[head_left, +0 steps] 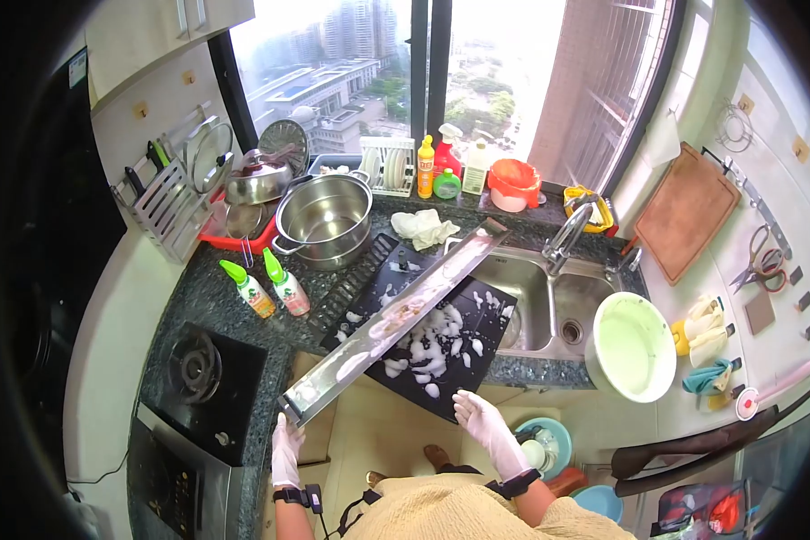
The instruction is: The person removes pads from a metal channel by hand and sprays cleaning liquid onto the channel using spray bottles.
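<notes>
A long silver metal trough (396, 317) slants across the counter from the sink's back edge toward me, its inside wet and streaked. My left hand (286, 450), in a white glove, grips its near lower end. Beneath the trough lies a flat black panel (486, 310) dotted with clumps of white foam (436, 342); its front corner juts past the counter edge. Close to that corner is my right hand (490, 434), also gloved. It holds nothing, its fingers stretched out and apart from the panel.
Right of the panel is a double steel sink (553, 306) with a faucet (569, 236) and a pale green basin (633, 346). Left stand two spray bottles (285, 281), a steel pot (328, 220) and a gas stove (202, 369). A blue tub (562, 441) sits below.
</notes>
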A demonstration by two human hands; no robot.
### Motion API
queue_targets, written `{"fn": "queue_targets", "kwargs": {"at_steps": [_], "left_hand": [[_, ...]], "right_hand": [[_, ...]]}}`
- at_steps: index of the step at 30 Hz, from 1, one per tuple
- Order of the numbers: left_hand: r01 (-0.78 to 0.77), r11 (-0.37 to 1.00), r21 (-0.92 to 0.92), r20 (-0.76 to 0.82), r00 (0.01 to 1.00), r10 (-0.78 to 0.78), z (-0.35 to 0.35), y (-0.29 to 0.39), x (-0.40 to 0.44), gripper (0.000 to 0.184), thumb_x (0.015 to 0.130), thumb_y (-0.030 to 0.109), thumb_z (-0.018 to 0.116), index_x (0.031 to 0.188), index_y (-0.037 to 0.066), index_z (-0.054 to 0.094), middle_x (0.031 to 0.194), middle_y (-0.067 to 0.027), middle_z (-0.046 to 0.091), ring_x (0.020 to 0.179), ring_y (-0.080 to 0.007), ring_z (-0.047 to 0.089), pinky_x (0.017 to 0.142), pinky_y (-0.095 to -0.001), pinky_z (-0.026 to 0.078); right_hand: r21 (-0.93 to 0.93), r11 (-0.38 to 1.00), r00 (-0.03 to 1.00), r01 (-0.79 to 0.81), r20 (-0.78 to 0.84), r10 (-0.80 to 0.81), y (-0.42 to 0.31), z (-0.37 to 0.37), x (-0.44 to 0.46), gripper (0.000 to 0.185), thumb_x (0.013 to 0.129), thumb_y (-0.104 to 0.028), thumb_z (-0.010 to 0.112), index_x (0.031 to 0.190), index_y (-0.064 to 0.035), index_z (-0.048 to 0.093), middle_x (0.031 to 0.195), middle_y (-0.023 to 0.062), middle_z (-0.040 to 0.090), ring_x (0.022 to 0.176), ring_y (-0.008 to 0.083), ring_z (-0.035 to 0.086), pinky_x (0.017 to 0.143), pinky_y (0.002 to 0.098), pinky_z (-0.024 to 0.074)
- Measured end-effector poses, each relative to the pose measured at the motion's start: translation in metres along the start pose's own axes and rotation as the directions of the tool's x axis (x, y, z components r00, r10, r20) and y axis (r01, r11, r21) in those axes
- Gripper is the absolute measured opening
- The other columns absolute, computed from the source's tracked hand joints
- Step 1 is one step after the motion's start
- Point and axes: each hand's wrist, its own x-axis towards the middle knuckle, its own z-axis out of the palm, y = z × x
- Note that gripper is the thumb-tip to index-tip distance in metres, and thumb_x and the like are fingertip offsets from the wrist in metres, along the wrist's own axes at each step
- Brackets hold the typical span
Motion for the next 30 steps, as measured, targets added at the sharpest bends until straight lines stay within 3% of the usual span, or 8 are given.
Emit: {"fn": "queue_targets", "kwargs": {"at_steps": [9, 12, 15, 18, 19, 22, 26, 30], "left_hand": [[0.08, 0.997, -0.002, -0.039, 0.996, -0.08, 0.007, -0.001, 0.034, 0.044, 0.09, 0.046, 0.054, 0.117, 0.011, 0.057, 0.116, -0.0034, 0.061, 0.103, -0.0212, 0.055, 0.093, -0.0424, 0.039], [0.058, 0.997, -0.042, -0.029, 0.998, -0.06, 0.006, -0.007, 0.044, 0.041, 0.092, 0.042, 0.052, 0.115, 0.009, 0.059, 0.112, -0.0035, 0.062, 0.099, -0.0199, 0.057, 0.092, -0.0379, 0.04], [-0.029, 0.984, -0.174, 0.114, 0.992, 0.049, -0.006, -0.017, 0.069, 0.043, 0.094, 0.041, 0.049, 0.116, 0.006, 0.059, 0.114, -0.0048, 0.062, 0.103, -0.0199, 0.056, 0.094, -0.0346, 0.04], [-0.008, 0.966, -0.257, 0.145, 0.988, 0.047, 0.009, -0.001, 0.061, 0.045, 0.096, 0.04, 0.046, 0.118, 0.003, 0.057, 0.118, -0.0065, 0.061, 0.107, -0.0206, 0.055, 0.096, -0.0334, 0.039], [0.029, 0.974, -0.223, 0.1, 0.995, -0.007, 0.023, 0.01, 0.042, 0.045, 0.096, 0.04, 0.044, 0.119, 0.004, 0.057, 0.119, -0.0074, 0.06, 0.108, -0.0222, 0.055, 0.097, -0.0352, 0.039], [-0.025, 0.986, -0.163, 0.129, 0.991, 0.047, 0.046, 0.028, 0.017, 0.045, 0.095, 0.04, 0.046, 0.12, 0.004, 0.057, 0.118, -0.008, 0.061, 0.107, -0.0237, 0.056, 0.097, -0.0367, 0.04], [-0.04, 0.998, -0.058, 0.044, 0.998, 0.043, 0.039, 0.025, 0.022, 0.036, 0.093, 0.036, 0.052, 0.111, 0.006, 0.06, 0.108, -0.0075, 0.064, 0.098, -0.0235, 0.059, 0.09, -0.0381, 0.044], [-0.002, 0.994, -0.113, -0.084, 0.996, -0.008, 0.033, 0.018, 0.04, 0.027, 0.09, 0.029, 0.057, 0.105, 0.007, 0.061, 0.1, -0.0065, 0.065, 0.09, -0.0222, 0.06, 0.085, -0.0373, 0.046]], "right_hand": [[-0.012, 1.0, 1.0, 0.021, -0.003, -0.021, -0.002, -0.009, -0.001, 0.026, 0.088, -0.025, 0.059, 0.108, -0.0095, 0.062, 0.106, 0.004, 0.065, 0.091, 0.0162, 0.058, 0.083, 0.0294, 0.0445], [0.012, 0.999, 0.999, 0.034, -0.005, -0.034, -0.002, -0.019, -0.001, 0.024, 0.088, -0.024, 0.058, 0.107, -0.0094, 0.063, 0.105, 0.0044, 0.066, 0.09, 0.0163, 0.059, 0.082, 0.0298, 0.0451], [0.023, 0.999, 0.999, 0.039, -0.009, -0.039, -0.003, -0.022, -0.001, 0.024, 0.088, -0.023, 0.057, 0.107, -0.0094, 0.063, 0.104, 0.005, 0.066, 0.09, 0.0167, 0.059, 0.082, 0.0305, 0.0456], [0.03, 0.999, 0.999, 0.038, -0.005, -0.038, -0.002, -0.023, -0.001, 0.023, 0.088, -0.023, 0.057, 0.107, -0.0093, 0.063, 0.104, 0.0053, 0.066, 0.091, 0.0172, 0.059, 0.082, 0.0309, 0.0457], [0.033, 0.999, 0.999, 0.038, -0.003, -0.037, -0.002, -0.023, -0.001, 0.023, 0.088, -0.022, 0.057, 0.107, -0.0092, 0.063, 0.104, 0.0053, 0.066, 0.091, 0.0174, 0.059, 0.082, 0.0311, 0.0457], [0.021, 0.999, 0.999, 0.033, -0.008, -0.032, -0.001, -0.022, -0.002, 0.023, 0.088, -0.022, 0.057, 0.107, -0.0093, 0.062, 0.104, 0.0054, 0.066, 0.092, 0.0178, 0.06, 0.083, 0.0312, 0.0456], [0.027, 0.999, 0.999, 0.031, -0.016, -0.03, -0.001, -0.023, -0.005, 0.023, 0.088, -0.023, 0.058, 0.106, -0.0094, 0.062, 0.104, 0.0053, 0.066, 0.092, 0.0179, 0.06, 0.084, 0.0315, 0.0453], [0.047, 0.998, 0.999, 0.032, -0.015, -0.031, -0.001, -0.024, -0.006, 0.023, 0.089, -0.022, 0.057, 0.107, -0.0088, 0.062, 0.103, 0.0047, 0.066, 0.088, 0.018, 0.061, 0.081, 0.0327, 0.0473]]}}
